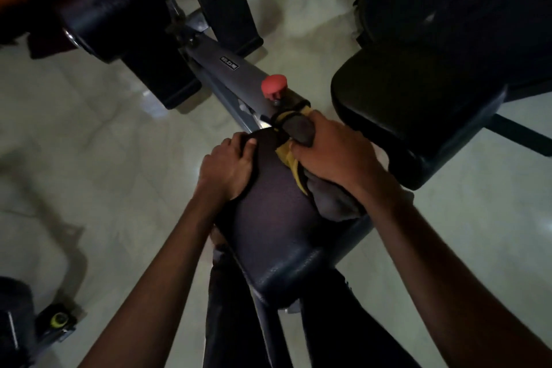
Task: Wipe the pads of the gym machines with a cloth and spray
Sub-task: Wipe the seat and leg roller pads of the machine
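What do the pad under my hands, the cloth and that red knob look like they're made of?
The pad: likely vinyl or faux leather; dark, grained, faint sheen. The cloth: soft woven or microfibre fabric, grey with yellow; it bunches and folds. The red knob: probably moulded plastic, matte, smooth; too blurred to be sure.

left hand (228,169): palm down, thumb on top, fingers curled over side edge of pad (268,218) | right hand (334,155): knuckles up, fingers gripping bunched cloth (299,130) | forearms: both bare, stretched forward, converging | hands: near, not touching
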Motion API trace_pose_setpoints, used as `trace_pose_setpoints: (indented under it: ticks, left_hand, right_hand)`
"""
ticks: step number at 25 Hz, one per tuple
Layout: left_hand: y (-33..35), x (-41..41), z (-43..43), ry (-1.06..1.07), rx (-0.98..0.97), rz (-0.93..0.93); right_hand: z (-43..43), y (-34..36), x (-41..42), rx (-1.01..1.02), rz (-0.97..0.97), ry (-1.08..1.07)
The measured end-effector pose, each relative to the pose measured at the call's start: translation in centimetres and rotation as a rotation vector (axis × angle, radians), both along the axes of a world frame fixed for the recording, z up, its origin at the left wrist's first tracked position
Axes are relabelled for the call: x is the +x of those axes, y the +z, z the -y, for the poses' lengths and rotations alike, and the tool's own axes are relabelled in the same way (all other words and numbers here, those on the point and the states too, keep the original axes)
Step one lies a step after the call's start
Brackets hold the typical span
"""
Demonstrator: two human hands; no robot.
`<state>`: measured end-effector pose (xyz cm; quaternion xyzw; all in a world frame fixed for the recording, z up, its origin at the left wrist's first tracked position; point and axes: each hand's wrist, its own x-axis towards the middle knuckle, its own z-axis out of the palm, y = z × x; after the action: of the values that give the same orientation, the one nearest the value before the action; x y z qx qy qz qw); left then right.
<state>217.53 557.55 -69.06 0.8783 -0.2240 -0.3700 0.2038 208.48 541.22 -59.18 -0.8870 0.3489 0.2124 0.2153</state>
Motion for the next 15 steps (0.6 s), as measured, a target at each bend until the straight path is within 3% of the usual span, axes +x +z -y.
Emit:
trace_pose_setpoints:
  ticks: [5, 11, 15]
  left_hand:
    - [0.5, -0.1, 0.4, 0.064, -0.006, -0.020]
    - [1.3, -0.1, 0.5, 0.122, 0.000, -0.042]
    - [1.5, -0.4, 0.4, 0.118, -0.018, -0.048]
  right_hand:
    - [0.3, 1.1, -2.6, -0.027, 0.027, 0.113]
    - [3.0, -0.7, 1.0, 0.267, 0.007, 0.119]
    - [2.0, 0.3, -2.7, 0.118, 0.085, 0.197]
